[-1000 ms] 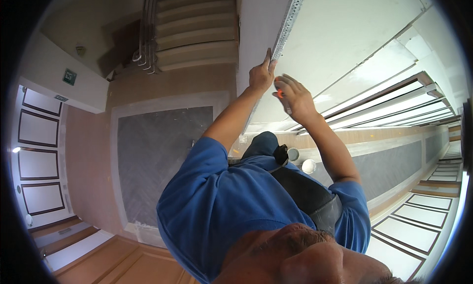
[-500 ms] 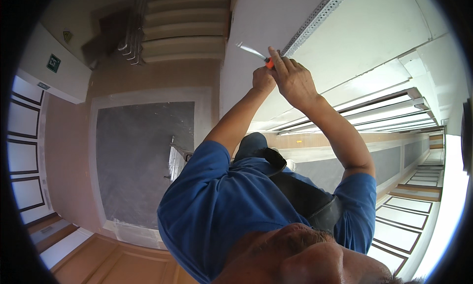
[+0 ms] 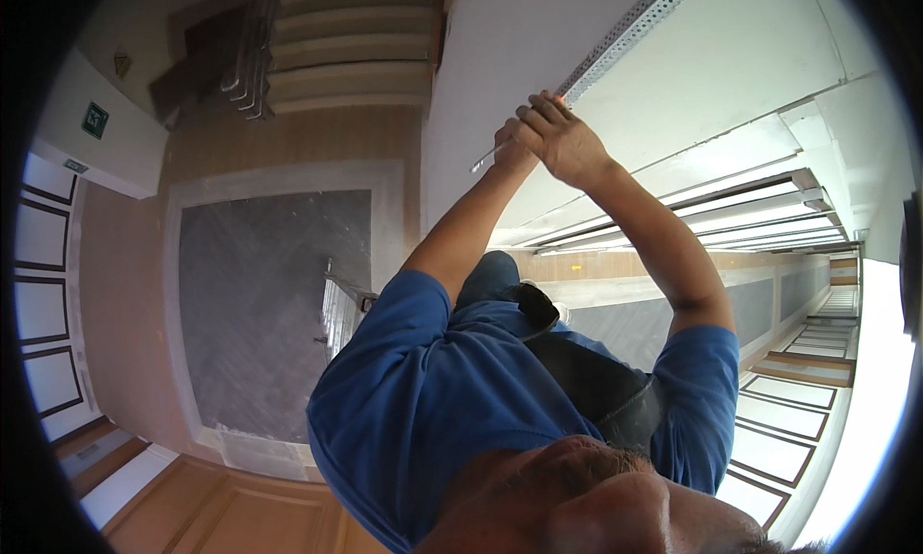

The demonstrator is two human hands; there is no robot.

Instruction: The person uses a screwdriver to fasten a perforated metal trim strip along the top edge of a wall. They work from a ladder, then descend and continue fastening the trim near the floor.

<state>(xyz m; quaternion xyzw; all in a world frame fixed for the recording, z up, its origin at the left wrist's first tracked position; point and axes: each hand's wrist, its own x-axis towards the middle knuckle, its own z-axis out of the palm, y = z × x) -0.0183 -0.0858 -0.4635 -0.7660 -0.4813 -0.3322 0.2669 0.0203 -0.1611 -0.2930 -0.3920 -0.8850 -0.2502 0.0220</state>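
Note:
My right hand [image 3: 567,147] is closed, its fingers curled over the top of my left hand [image 3: 515,143]. A thin shiny shaft sticks out from the hands toward the lower left; with a bit of orange handle at the fingers, it looks like a screwdriver [image 3: 486,157]. My right hand grips it. The left fingers are bent and mostly covered by the right hand, so what they hold is hidden. Both hands are raised at the near end of a perforated metal channel [image 3: 625,43], which runs up and right along the white wall.
Below stands a metal ladder [image 3: 338,314] on the floor with its dark grey panel [image 3: 260,266]. Stairs [image 3: 351,45] with a metal railing [image 3: 252,64] lie at the far left. A slatted white fixture [image 3: 760,213] and a long corridor stretch right. A wooden door [image 3: 231,506] is at lower left.
The screwdriver's shaft has swung from pointing up-left to pointing down-left. My right fingers have curled in over the orange handle, and both hands stay close to the channel's end.

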